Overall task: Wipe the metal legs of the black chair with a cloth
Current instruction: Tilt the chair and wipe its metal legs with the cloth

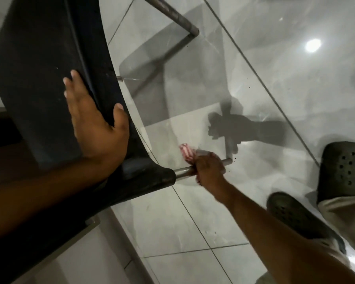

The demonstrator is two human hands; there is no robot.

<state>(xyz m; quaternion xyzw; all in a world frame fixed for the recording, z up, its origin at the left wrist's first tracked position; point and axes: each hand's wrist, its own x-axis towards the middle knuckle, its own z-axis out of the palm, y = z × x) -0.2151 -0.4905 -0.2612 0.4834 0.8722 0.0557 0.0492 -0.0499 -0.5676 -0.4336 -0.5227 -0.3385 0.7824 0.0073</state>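
The black chair (pixel 41 64) is tilted over, its seat filling the upper left of the head view. My left hand (pixel 94 121) lies flat on the seat with the thumb hooked over its edge. A metal leg (pixel 182 171) runs out from the seat's lower corner to the floor. My right hand (pixel 208 171) is closed around that leg with a pink and white cloth (pixel 186 151) wrapped inside the grip; part of the cloth sticks out above the fist. A second metal leg (pixel 172 14) shows at the top.
Glossy grey floor tiles (pixel 275 89) reflect a ceiling light and the chair's shadow. My two feet in dark perforated clogs (pixel 344 171) stand at the right, close to the leg's foot. A dark edge of furniture sits at the far left.
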